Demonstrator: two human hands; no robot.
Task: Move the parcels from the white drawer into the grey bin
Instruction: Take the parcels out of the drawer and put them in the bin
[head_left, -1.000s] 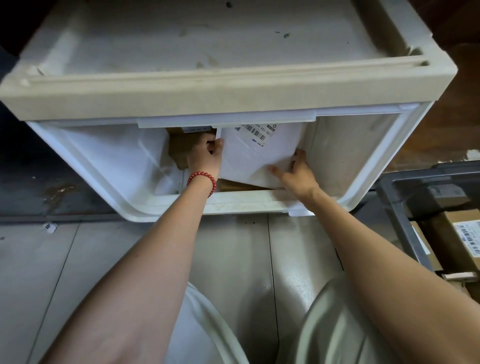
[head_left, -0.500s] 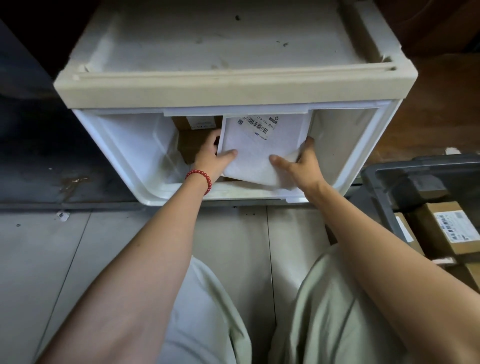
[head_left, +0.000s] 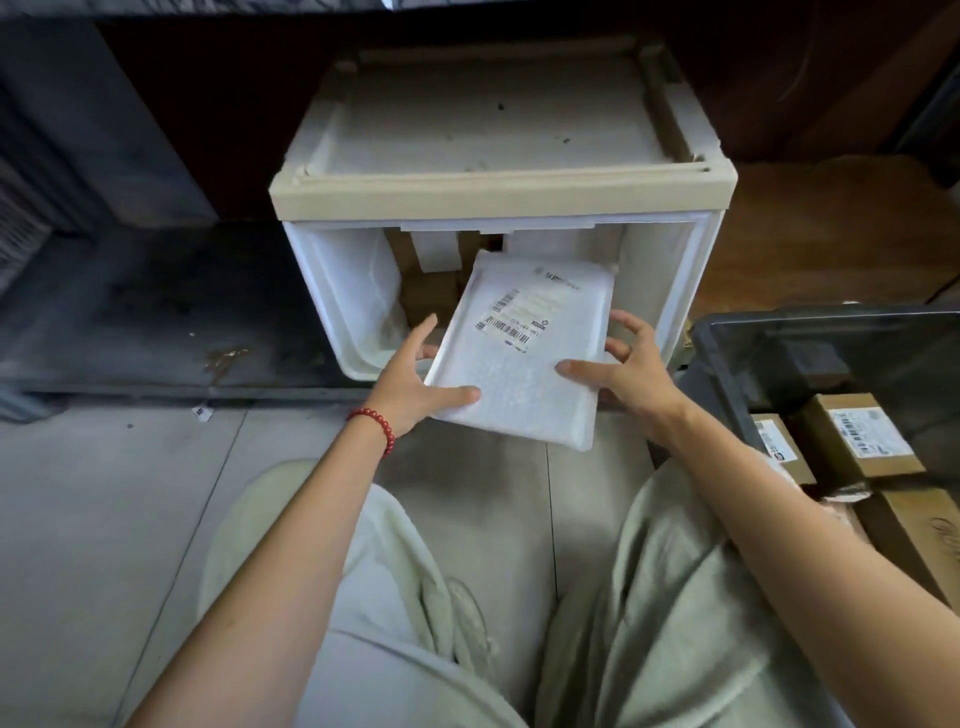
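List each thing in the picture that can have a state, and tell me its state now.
white drawer, pulled open.
white parcel, held over the drawer's front edge, label up.
left hand, grips the parcel's left edge.
right hand, grips its right edge.
brown parcels, lying inside the drawer.
grey bin, open, with labelled boxes inside.

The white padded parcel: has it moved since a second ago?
Yes. The parcel lay inside the white drawer; now the left hand and right hand hold it with its near end out past the drawer's front rim, towards the person.
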